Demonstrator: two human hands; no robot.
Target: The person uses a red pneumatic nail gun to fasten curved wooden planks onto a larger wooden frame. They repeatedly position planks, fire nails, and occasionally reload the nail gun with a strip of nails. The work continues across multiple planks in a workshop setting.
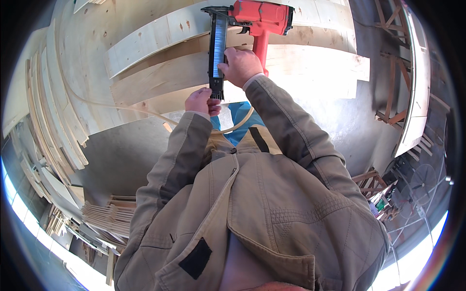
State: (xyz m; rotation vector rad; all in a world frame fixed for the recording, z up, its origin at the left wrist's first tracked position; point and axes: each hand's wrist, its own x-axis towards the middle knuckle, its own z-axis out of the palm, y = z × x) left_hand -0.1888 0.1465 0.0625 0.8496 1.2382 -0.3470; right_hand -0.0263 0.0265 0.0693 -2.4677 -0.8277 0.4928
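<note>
A red nail gun [264, 17] lies on its side on pale boards at the top middle. Its long black magazine [212, 58] points toward me, and a shiny bluish strip of fasteners [220, 43] shows along it. My left hand [200, 102] is closed at the magazine's near end, with thumb and fingers curled about it. Between the magazine and the red handle [260, 48] is my right hand [242, 67]. Its fingers are bent, with the tips pressed against the fastener strip. The undersides of both hands' grips are hidden.
Wide pale plywood strips [165, 36] lie crosswise under the nail gun. A pale air hose [145, 112] loops from the left past my lap. Stacked long boards [58, 111] stand at the left, and slats [109, 216] lie lower left. Wooden trestles [392, 92] stand at the right.
</note>
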